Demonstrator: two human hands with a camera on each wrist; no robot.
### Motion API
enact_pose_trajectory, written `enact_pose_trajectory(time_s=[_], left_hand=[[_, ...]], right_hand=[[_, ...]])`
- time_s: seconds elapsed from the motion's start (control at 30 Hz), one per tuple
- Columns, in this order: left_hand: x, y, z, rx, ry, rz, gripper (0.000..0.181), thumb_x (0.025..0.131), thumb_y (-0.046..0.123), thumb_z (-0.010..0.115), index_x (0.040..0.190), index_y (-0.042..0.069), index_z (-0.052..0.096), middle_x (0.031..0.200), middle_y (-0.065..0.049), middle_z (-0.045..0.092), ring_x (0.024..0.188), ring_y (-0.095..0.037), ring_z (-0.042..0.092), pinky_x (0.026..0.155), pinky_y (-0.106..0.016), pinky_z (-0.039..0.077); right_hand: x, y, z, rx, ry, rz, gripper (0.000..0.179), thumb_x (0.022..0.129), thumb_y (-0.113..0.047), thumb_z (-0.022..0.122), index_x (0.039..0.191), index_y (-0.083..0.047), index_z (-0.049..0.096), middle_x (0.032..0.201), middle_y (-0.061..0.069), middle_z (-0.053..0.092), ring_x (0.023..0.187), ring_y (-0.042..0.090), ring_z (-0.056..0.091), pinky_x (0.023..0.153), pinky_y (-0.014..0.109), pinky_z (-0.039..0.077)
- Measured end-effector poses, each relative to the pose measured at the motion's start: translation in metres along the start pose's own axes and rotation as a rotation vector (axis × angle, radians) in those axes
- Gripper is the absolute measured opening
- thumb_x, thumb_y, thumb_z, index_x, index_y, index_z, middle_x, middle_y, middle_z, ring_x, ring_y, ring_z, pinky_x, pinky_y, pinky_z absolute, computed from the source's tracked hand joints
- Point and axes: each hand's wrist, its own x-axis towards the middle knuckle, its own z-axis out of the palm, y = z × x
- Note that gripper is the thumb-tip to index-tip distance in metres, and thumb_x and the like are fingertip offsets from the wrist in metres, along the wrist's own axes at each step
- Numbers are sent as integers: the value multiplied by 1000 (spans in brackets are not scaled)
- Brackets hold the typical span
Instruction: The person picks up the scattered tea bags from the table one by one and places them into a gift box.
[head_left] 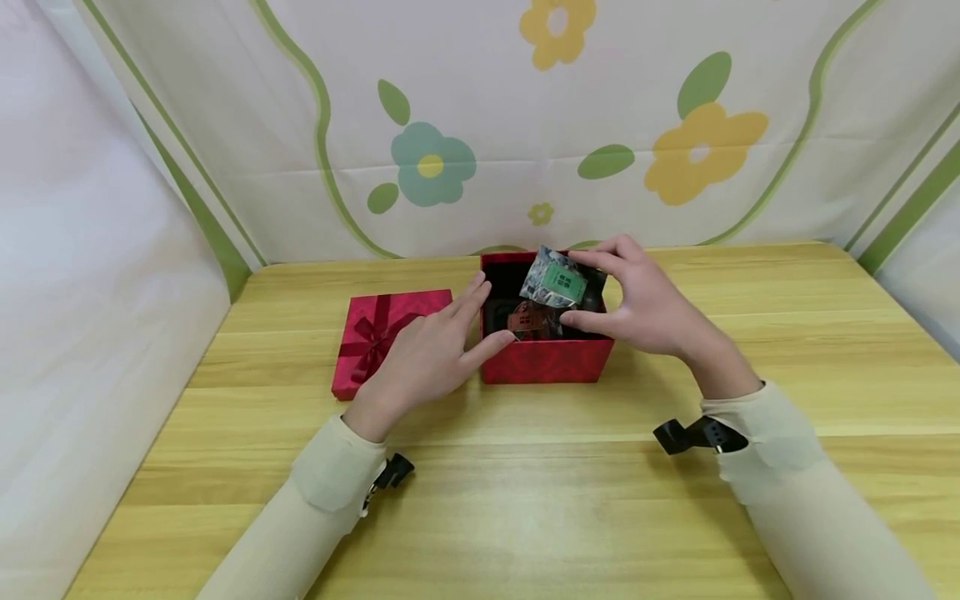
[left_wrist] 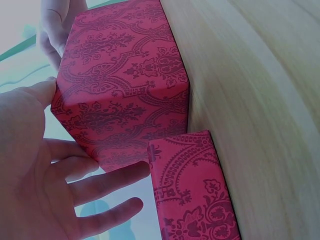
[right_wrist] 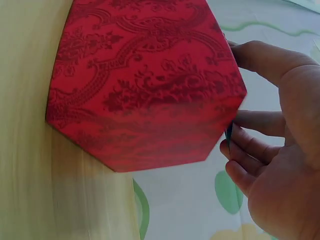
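Observation:
A red patterned gift box [head_left: 547, 362] stands uncovered on the table, its inside dark. A shiny packet with a green label [head_left: 555, 279] tilts over the opening. My right hand [head_left: 645, 304] reaches over the box's right side, fingers at the packet's upper edge and thumb near its lower edge. In the right wrist view that hand [right_wrist: 280, 150] is partly hidden behind the box. Below the packet, an item with a reddish-brown label [head_left: 527, 319] lies inside. My left hand [head_left: 427, 350] spreads its fingers at the box's left side, thumb at the front rim; the left wrist view shows its palm [left_wrist: 25, 160].
The box's red lid [head_left: 367, 337] with a dark red ribbon bow lies left of the box, partly under the left hand. A wooden table [head_left: 525, 500] carries everything. Behind it hangs a flower-printed cloth [head_left: 495, 100].

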Motion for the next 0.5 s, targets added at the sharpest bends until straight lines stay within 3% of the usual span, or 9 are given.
enact_pose_trajectory(time_s=[0.5], left_hand=[[2,0,1,-6,-6,-1,85,105,68,46,171,20,23,179,6,17,44,-16,35,47,-30,32]], right_hand=[[12,5,14,-119,-62,-66,76,87,-29,88,151,-3,57,142,17,48,136,36,47,116,57,41]])
